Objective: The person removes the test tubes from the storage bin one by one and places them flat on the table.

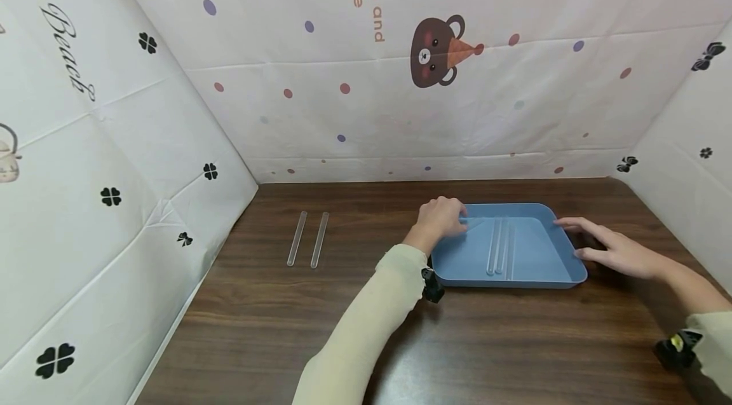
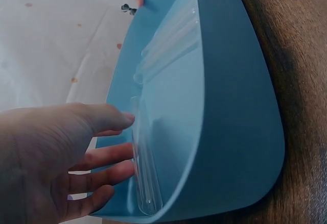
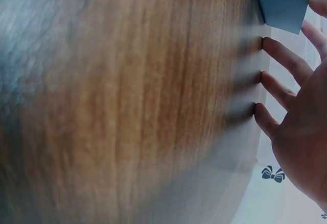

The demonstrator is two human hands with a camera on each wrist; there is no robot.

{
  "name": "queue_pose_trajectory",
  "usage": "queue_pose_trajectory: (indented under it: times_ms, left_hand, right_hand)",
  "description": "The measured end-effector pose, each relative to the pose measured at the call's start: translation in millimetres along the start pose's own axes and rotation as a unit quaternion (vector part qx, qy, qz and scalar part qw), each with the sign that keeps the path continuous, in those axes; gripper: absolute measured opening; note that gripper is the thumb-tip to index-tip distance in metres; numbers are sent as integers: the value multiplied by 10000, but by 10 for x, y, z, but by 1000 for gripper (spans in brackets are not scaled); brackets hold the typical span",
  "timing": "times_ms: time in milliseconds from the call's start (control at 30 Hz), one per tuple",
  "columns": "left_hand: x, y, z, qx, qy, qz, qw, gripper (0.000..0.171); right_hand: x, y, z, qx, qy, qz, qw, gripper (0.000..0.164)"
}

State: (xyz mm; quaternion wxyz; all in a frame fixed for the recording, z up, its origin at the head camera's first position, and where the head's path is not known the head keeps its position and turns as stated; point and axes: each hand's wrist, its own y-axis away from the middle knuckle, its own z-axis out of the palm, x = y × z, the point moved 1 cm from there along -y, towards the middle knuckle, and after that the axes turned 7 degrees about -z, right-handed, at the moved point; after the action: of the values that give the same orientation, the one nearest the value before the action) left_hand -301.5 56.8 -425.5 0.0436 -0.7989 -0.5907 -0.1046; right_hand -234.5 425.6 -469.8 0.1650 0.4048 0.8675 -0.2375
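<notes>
In the head view, my left hand reaches over the left rim of a shallow blue tray. Its thumb and spread fingers are right at the side of a clear glass tube lying inside, not wrapped round it. Several more clear tubes lie side by side in the middle of the tray. At the tray's right side, my right hand has its fingers extended, fingertips by the wall; in the right wrist view, other fingertips rest near the tabletop.
Two more clear tubes, one on the left and one on the right, lie apart on the brown wooden table. White printed sheets stand as walls behind and at both sides.
</notes>
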Motion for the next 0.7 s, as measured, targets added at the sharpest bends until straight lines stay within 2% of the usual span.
queue_pose_trajectory:
  times_ms: [33,67,100,200,300,367,400,467,567,700]
  left_hand:
    - [-12,-76,80,16,-43,-29,10000,36]
    - [-8,-82,86,-13,-89,-30,10000,36]
    - [-36,-193,189,-41,-113,-51,9999,36]
    - [-49,-357,355,-85,-225,-138,9996,38]
    - [-27,-315,305,-172,-290,-102,9994,37]
    - [-4,-245,262,-117,-337,-52,9993,36]
    - [19,-158,161,-193,-376,-23,9991,35]
    - [24,-136,146,-199,-441,-9,9988,34]
    - [19,-185,181,-261,-525,-53,9983,34]
    - [-61,-473,470,-255,-501,-127,9983,35]
  right_hand:
    - [1,1,-1,1,0,1,10000,63]
    - [3,2,-1,1,2,6,10000,63]
    - [5,3,-1,1,4,9,10000,63]
    - [5,5,-3,-11,-6,4,10000,63]
    - [-1,7,-8,-31,-18,-1,10000,63]
    - [-4,9,-11,-38,-37,-26,10000,63]
    - [-6,9,-13,-37,-48,-33,10000,63]
    - [-3,10,-14,-33,-60,-35,10000,63]
    - [4,9,-11,-9,-42,-21,10000,62]
    - [9,8,0,-22,-29,-15,10000,62]
